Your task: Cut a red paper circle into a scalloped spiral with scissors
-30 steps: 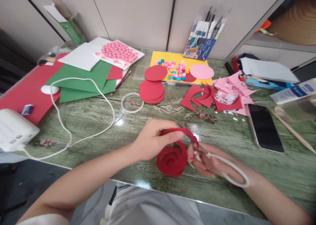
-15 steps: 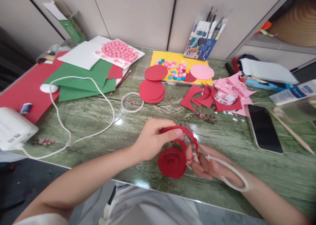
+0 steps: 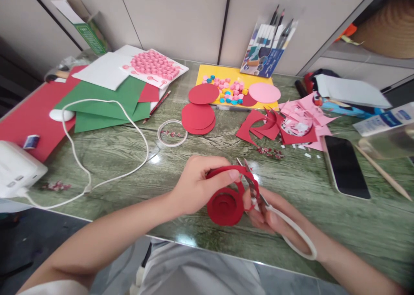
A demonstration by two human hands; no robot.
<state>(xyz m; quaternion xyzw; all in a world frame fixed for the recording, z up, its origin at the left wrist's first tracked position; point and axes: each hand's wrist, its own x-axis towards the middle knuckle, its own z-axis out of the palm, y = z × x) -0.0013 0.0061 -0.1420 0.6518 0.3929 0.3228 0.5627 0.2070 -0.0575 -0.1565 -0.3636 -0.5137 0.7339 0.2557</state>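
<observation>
Paper spiral (image 3: 225, 206) held between the left hand (image 3: 197, 185) and the scissors (image 3: 281, 215)

The near edge of the table (image 3: 161, 170) runs just below the spiral, with grey cloth (image 3: 200, 269) over the person's lap beyond it. The spiral is in front of the person, right of the left hand, its coil hanging low by that edge. It is red, wound in rings around a darker centre, and its outer band (image 3: 231, 168) arches up over the coil.

The left hand pinches that band between thumb and curled fingers. The right hand (image 3: 268, 215) is closed around the white handles of the scissors, one loop reaching back over the wrist; its fingertips are close to the red paper, though whether they also grip it I cannot tell. The blades point up and away, parted slightly at the tips, right against the band.

Green wood-grain table top separates the hands from the phone (image 3: 347, 167) at right and the looped cable (image 3: 147, 146) at left. Farther off are the roll of tape (image 3: 159, 133), overlapping red discs (image 3: 198, 119) and red scraps (image 3: 250, 127) beside pink scraps (image 3: 308, 103). Beads (image 3: 237, 88) sit on a yellow sheet (image 3: 233, 72), and a pen pack (image 3: 267, 53) leans at the back.
</observation>
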